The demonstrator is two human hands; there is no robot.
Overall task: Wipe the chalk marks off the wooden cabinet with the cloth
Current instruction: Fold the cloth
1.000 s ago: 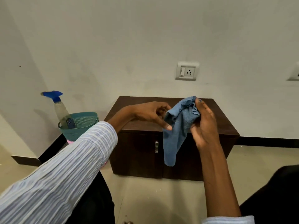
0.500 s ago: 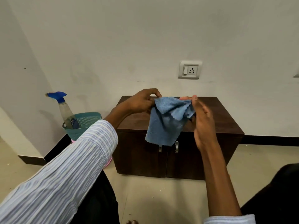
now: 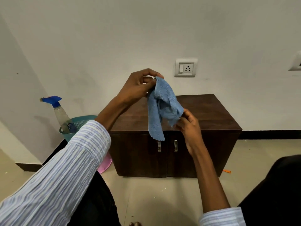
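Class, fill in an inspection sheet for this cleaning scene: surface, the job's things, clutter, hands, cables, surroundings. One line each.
Surface: dark brown wooden cabinet top; no chalk marks can be made out.
Job's things: blue microfibre cloth held in the air above the cabinet, one corner hanging down.
Clutter: spray bottle with blue trigger standing in teal plastic basket; pink round object and small orange object on the floor.
Hands: left hand pinches the cloth's top; right hand pinches its lower edge.
Cables: nothing seen.
Surroundings: white wall socket; beige tiled floor.

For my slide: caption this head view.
Both hands, left hand and right hand, hold a blue cloth above the wooden cabinet.
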